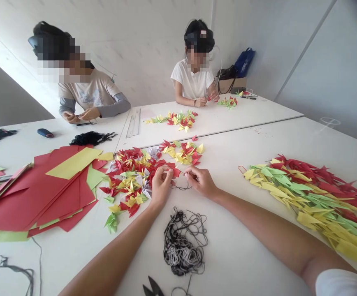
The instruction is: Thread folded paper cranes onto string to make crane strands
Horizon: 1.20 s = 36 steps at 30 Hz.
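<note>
My left hand (160,186) and my right hand (200,181) meet over the white table (243,246), both pinched on a thin black thread (181,186) that loops between them. A red folded paper piece (175,172) sits at the fingertips of my left hand; whether the hand grips it I cannot tell. Just beyond lies a heap of red, yellow and green folded paper pieces (135,174). A tangle of black thread (183,244) lies near my forearms.
Red, yellow and green paper sheets (42,191) lie at left. Strings of folded pieces (317,197) spread at right. Small black snips (152,287) sit at the near edge. Two other people (193,78) (86,96) work at the far tables, with a ruler (133,123) between.
</note>
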Each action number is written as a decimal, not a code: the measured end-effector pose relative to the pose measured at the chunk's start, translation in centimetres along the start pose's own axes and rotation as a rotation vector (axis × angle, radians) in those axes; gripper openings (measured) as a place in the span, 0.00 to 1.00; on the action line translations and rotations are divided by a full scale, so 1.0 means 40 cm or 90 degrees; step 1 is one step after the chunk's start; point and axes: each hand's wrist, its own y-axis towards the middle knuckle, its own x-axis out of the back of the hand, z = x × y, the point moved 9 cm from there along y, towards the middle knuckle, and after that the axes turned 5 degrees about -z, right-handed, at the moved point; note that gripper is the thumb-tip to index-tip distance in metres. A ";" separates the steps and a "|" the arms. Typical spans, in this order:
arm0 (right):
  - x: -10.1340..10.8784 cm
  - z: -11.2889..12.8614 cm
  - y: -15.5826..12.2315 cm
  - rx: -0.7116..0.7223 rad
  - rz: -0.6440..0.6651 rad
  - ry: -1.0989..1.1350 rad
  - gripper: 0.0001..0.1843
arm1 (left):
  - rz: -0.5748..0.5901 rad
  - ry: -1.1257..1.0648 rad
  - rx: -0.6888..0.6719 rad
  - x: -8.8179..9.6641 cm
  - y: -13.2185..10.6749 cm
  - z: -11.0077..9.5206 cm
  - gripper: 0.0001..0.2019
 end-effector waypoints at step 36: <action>-0.015 0.013 -0.010 0.073 0.034 -0.092 0.07 | -0.016 -0.074 0.030 0.016 0.003 0.029 0.14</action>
